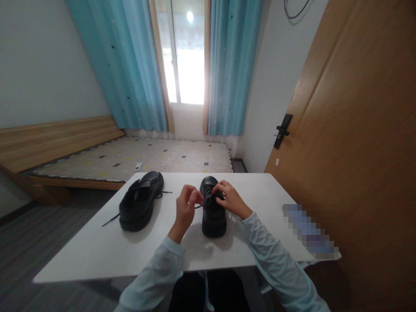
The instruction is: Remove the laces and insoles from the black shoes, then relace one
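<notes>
- Head view: a black shoe is seen standing upright on the white table, near the front edge and straight ahead of the person, between the two hands.
- The long axis of this shoe is laid away from the person, heel at the near end and toe toward the window.
- The left hand is held just left of the shoe, its fingers pinched shut on a lace end that is drawn out sideways from the eyelets.
- The right hand is rested on the upper right of the shoe, fingers curled closed over the lacing area; whether a lace is gripped there cannot be told, since the fingertips are hidden against the black upper.
- Both hands are seen about equally near to the shoe; the right is touching it, the left is joined to it only through the lace.
- A second black shoe is seen well to the left on the same table, angled with its toe toward the far right, and its loose lace is trailed toward the table's left edge.
- That second shoe is touched by neither hand; the left hand is the nearer one.
</notes>
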`<state>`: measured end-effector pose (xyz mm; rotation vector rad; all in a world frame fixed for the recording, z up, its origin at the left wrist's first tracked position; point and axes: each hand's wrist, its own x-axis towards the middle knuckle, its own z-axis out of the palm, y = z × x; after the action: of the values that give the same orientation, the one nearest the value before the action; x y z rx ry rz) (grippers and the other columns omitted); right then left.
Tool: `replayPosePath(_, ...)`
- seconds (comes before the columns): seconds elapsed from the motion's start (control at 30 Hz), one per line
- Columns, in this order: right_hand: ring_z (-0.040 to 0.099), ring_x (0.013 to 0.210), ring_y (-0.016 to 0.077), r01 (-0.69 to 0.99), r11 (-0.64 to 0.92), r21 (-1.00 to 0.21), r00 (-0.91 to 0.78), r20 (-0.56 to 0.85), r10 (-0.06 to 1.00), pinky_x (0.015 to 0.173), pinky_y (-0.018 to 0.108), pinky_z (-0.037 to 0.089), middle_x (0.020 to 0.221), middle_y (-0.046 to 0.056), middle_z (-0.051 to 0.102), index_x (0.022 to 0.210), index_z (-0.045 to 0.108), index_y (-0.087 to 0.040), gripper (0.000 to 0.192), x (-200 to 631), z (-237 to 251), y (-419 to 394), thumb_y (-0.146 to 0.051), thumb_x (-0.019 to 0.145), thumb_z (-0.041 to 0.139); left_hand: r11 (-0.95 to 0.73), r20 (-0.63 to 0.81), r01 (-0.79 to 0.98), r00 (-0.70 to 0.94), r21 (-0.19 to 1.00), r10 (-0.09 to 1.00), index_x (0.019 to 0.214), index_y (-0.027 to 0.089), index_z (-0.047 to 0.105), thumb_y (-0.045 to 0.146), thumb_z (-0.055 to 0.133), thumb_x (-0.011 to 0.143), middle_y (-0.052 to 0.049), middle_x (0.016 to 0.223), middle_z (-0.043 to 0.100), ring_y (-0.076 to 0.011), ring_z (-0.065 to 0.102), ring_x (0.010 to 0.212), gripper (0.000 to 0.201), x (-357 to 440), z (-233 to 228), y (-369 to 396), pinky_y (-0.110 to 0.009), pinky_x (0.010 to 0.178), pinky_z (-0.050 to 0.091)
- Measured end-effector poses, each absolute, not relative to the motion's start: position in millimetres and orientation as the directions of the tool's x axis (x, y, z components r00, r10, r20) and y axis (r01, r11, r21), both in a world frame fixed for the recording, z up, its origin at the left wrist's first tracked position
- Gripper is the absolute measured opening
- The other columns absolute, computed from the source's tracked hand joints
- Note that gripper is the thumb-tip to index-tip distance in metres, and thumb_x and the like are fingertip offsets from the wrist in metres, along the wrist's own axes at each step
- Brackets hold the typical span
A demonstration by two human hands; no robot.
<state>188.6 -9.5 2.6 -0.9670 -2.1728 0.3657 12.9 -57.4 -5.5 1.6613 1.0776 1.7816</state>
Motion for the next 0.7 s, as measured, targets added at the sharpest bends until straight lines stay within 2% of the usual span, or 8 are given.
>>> replayPosePath(0.07,0.05,0.093,0.0195,0.555,0.671,-0.491,-0.447,0.504,0.739,0.085,0.035,0.042,0.092,0.003,0.052,0.084,0.06,-0.021,0.024,186.8,0.7,-9.2,-0.003,0.068,0.058,-0.558,0.616,0.356,-0.068,0.75,0.785,0.079,0.019,0.052,0.035,0.047,0.089,0.001,0.068,0.06,-0.0121,0.058,0.063,0.02,13.9,-6.8,-55.1,-0.026,0.062,0.048)
replayPosePath(0.13,0.05,0.094,0.02,0.572,0.667,-0.477,-0.432,0.515,0.74,0.085,0.035,0.042,0.093,0.003,0.053,0.083,0.059,-0.021,0.023,185.3,-0.7,-9.5,-0.004,0.069,0.058,-0.564,0.638,0.512,0.039,0.648,0.769,0.083,0.019,0.058,0.033,0.053,0.085,-0.002,0.078,0.063,-0.0153,0.06,0.076,0.014,15.2,-8.5,-52.1,-0.03,0.072,0.049)
replayPosePath(0.2,0.05,0.094,0.0202,0.577,0.672,-0.464,-0.427,0.53,0.732,0.084,0.034,0.042,0.092,0.003,0.054,0.083,0.058,-0.021,0.022,184.4,-1.1,-10.3,-0.004,0.07,0.057,-0.577,0.641,0.585,0.123,0.57,0.758,0.09,0.02,0.061,0.031,0.058,0.082,-0.004,0.089,0.064,-0.018,0.06,0.087,0.014,16.1,-10.4,-49.0,-0.033,0.08,0.049)
replayPosePath(0.27,0.05,0.093,0.0203,0.576,0.682,-0.451,-0.432,0.54,0.722,0.083,0.034,0.042,0.091,0.003,0.055,0.083,0.057,-0.021,0.021,184.5,-0.6,-11.3,-0.004,0.072,0.057,-0.581,0.628,0.595,0.158,0.555,0.762,0.094,0.021,0.062,0.03,0.061,0.08,-0.005,0.096,0.063,-0.0186,0.059,0.092,0.016,16.2,-12.5,-46.0,-0.033,0.083,0.049)
replayPosePath(0.43,0.051,0.09,0.0207,0.568,0.689,-0.451,-0.435,0.546,0.716,0.082,0.034,0.042,0.089,0.004,0.055,0.082,0.054,-0.02,0.016,186.3,0.0,-12.1,-0.006,0.074,0.056,-0.579,0.616,0.579,0.161,0.574,0.771,0.092,0.022,0.065,0.021,0.056,0.082,-0.004,0.097,0.063,-0.0164,0.06,0.092,0.013,15.0,-17.9,-40.7,-0.031,0.083,0.05)
replayPosePath(0.6,0.051,0.089,0.0203,0.536,0.693,-0.482,-0.415,0.565,0.713,0.081,0.034,0.041,0.089,0.004,0.055,0.082,0.051,-0.02,0.016,187.3,-4.3,-8.4,-0.006,0.074,0.055,-0.621,0.657,0.585,0.189,0.522,0.73,0.106,0.024,0.064,0.015,0.044,0.088,-0.006,0.109,0.06,-0.0163,0.059,0.1,0.029,17.4,-19.5,-41.8,-0.032,0.09,0.049)
replayPosePath(0.7,0.05,0.089,0.0204,0.505,0.691,-0.517,-0.394,0.574,0.717,0.082,0.035,0.041,0.089,0.004,0.055,0.081,0.051,-0.02,0.015,187.2,-6.5,-6.8,-0.007,0.074,0.055,-0.632,0.653,0.598,0.225,0.493,0.723,0.108,0.025,0.064,0.019,0.043,0.09,-0.007,0.113,0.058,-0.0166,0.059,0.099,0.028,18.4,-17.3,-44.6,-0.033,0.089,0.049)
